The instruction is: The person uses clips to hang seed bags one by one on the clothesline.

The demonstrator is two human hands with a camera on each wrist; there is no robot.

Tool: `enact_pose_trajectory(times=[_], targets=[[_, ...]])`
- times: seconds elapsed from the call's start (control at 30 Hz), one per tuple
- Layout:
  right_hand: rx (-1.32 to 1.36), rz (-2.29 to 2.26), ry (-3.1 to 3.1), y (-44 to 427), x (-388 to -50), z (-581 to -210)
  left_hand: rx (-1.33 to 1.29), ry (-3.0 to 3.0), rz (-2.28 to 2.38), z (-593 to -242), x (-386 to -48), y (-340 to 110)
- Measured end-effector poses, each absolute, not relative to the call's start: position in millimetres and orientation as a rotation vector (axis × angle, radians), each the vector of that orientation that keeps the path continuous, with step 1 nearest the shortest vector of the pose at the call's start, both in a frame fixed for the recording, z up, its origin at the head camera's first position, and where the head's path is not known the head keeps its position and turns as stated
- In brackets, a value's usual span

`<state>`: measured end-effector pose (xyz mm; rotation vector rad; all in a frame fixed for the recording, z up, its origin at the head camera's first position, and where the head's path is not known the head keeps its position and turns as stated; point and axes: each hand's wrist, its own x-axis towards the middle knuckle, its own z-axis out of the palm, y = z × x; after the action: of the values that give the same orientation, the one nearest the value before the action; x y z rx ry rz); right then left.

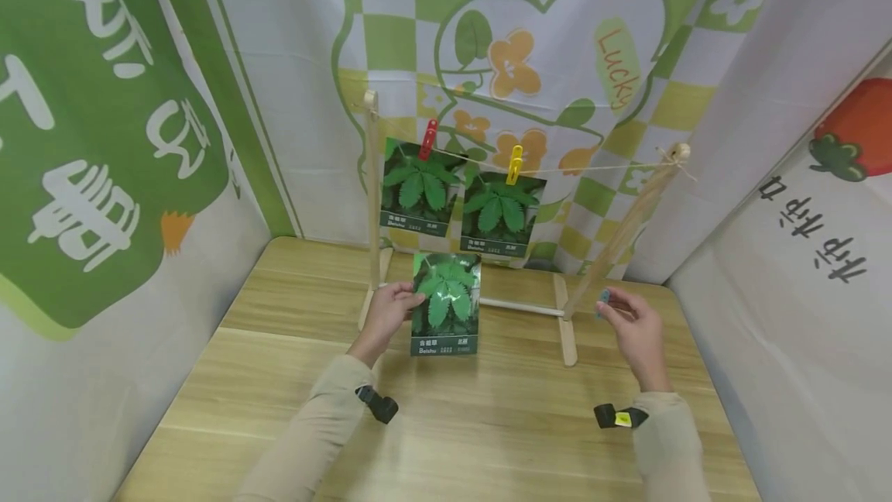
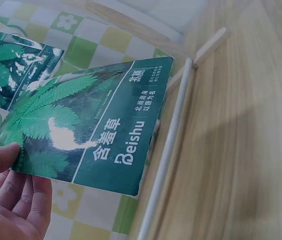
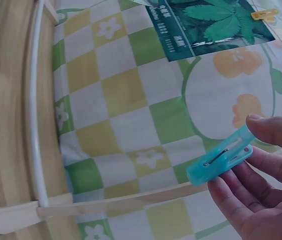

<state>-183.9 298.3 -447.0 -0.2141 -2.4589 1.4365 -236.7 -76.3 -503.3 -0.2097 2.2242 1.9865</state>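
My left hand (image 1: 392, 310) pinches the left edge of a green seed packet (image 1: 446, 304) with a leaf picture, held upright above the table in front of the wooden rack. The left wrist view shows the thumb on its front and the other fingers behind. A light-blue clothespin (image 3: 221, 157) sits between the thumb and fingers of my right hand (image 1: 637, 331), beside the rack's right post. Two similar packets hang from the string: one by a red clothespin (image 1: 428, 139) on the left, the other by a yellow clothespin (image 1: 515, 165) to its right.
A thin string (image 1: 592, 169) runs between the rack's left post (image 1: 372, 192) and right post (image 1: 627, 227). A white rod (image 1: 523, 306) joins their feet low over the wooden table (image 1: 516, 424). Printed curtains (image 1: 279, 60) enclose the back and sides.
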Motion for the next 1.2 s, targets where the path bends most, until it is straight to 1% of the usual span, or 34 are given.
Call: enact_pose_trajectory(times=[0.57, 0.9, 1.2], targets=[[-0.08, 1.464, -2.317, 294.5, -191.1, -425.6, -0.127, 2.24, 2.031, -481.4, -239.4, -62.9], [0.064, 1.458, -2.219, 293.5, -200.5, -402.2, -0.076, 2.199, 2.042, -462.6, -242.8, -50.5], [0.176, 1.353, -2.188, 292.2, -208.8, -379.8, 0.003, 2.21, 2.067, -449.0, -245.3, -38.7]])
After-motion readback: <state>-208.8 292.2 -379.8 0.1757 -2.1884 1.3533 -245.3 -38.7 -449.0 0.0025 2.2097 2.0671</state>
